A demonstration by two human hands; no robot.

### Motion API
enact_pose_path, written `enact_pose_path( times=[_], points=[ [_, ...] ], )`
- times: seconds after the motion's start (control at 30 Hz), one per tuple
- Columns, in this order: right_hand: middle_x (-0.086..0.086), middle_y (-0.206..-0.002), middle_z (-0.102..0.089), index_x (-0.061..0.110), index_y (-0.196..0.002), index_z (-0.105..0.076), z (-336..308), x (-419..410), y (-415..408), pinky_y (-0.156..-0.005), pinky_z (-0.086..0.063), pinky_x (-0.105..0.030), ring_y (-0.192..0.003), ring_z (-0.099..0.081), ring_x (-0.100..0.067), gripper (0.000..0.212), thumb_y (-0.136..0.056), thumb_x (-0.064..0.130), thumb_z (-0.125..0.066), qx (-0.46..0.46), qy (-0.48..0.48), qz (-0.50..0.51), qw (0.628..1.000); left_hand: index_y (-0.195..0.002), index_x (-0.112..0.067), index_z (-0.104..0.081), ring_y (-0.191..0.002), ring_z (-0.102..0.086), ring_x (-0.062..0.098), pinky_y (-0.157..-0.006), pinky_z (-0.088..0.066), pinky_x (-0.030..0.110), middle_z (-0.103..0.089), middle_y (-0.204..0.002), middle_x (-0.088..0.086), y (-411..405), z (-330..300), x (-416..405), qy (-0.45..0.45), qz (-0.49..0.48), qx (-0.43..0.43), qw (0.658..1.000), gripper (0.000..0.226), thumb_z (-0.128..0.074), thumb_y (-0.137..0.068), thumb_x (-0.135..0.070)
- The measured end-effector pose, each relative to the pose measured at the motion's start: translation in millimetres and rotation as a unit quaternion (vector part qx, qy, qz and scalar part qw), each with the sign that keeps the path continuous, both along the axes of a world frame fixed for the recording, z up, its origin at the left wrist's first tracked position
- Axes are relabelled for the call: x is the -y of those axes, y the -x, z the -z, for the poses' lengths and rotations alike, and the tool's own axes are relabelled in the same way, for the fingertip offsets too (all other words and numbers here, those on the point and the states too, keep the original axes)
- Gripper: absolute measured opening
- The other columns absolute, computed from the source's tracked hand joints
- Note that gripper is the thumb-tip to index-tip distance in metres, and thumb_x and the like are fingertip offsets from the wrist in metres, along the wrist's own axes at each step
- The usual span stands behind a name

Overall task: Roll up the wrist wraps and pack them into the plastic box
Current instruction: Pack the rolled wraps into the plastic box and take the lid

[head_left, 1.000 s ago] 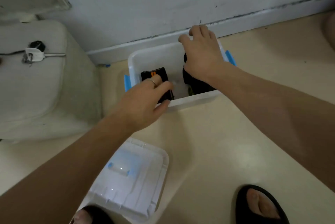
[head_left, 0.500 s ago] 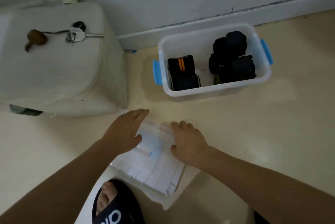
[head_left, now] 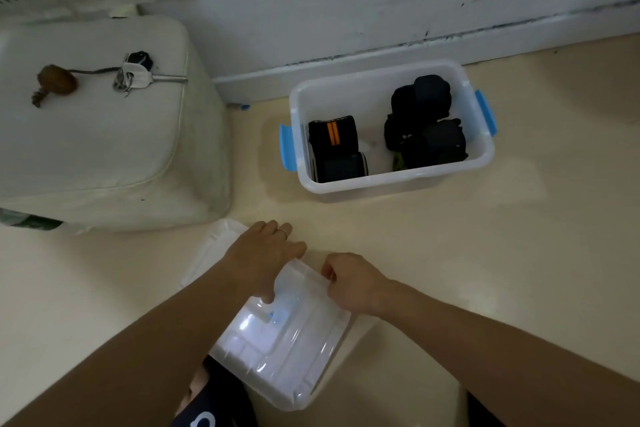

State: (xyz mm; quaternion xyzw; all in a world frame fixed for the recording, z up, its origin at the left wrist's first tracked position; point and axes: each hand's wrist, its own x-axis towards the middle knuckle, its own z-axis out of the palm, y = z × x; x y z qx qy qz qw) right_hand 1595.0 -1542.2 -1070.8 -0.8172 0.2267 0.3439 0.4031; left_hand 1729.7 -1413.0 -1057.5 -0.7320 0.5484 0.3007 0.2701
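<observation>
You crouch over the floor [head_left: 519, 253] with both hands on the translucent lid [head_left: 287, 340] at lower centre of the frame, the packing apparently done and the closing step in hand. Your left hand [head_left: 263, 257] lies spread over the lid's upper-left part, thumb down near its blue handle; whether the fingers curl under the far rim cannot be told. Your right hand [head_left: 353, 283] has its grip closed on the lid's upper-right edge, fingers pinching the rim so the lid can tip up off the floor.

The plastic box [head_left: 485, 163] stands open at centre right, close to the baseboard, its blue latches [head_left: 286, 146] folded out to either side, ready to take the lid. Inside, the rolled wrist wraps [head_left: 334, 149] sit in two groups with a bare gap between them: an orange-striped roll stacked against another at the box's left end, and a dark cluster at its right end. All lie below the rim, so the lid should seat without pressing on them.

At upper left a set of keys [head_left: 135, 75] rests on a pale cushioned block [head_left: 104, 149], well apart from the work.
</observation>
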Motion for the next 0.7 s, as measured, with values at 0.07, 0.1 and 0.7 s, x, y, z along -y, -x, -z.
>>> enact_pose_path(
  times=[0.07, 0.1, 0.7],
  points=[
    [-0.004, -0.118, -0.059, 0.011, -0.127, -0.06, -19.9, 3.2, 0.3, -0.083, -0.05, -0.028, -0.106, -0.059, -0.02, 0.033, -0.093, 0.011, -0.057, 0.008, -0.057, 0.004, 0.998, -0.135, -0.026, -0.046, -0.114, -0.051, 0.021, -0.093, -0.042, 0.032, -0.05, -0.129, 0.001, -2.3, -15.3, 11.7, -0.066, -0.037, -0.038, 0.996, 0.076, -0.087, -0.072, -0.038],
    [0.0, -0.115, -0.058, 0.014, -0.128, -0.059, -30.5, 4.8, 0.2, -0.079, -0.051, -0.027, -0.102, -0.058, -0.017, 0.036, -0.092, 0.012, -0.06, 0.013, -0.088, 0.0, 0.996, -0.132, -0.024, -0.05, -0.109, -0.055, 0.019, -0.087, -0.045, 0.031, -0.055, -0.126, 0.0, -2.1, -23.8, 17.5, -0.104, -0.066, -0.06, 0.991, 0.07, -0.087, -0.074, -0.036],
    [0.013, -0.077, -0.07, 0.033, -0.084, -0.076, -218.6, 180.3, 15.5, -0.067, -0.046, -0.028, -0.067, -0.063, -0.001, 0.004, -0.084, 0.029, -0.077, 0.283, 0.045, 0.088, 0.954, -0.08, -0.03, -0.058, -0.075, -0.058, 0.005, -0.064, -0.041, 0.029, -0.061, -0.077, -0.011, -41.1, -222.5, 106.5, 0.297, -0.167, -0.104, 0.934, 0.022, -0.075, -0.084, -0.043]
  ],
)
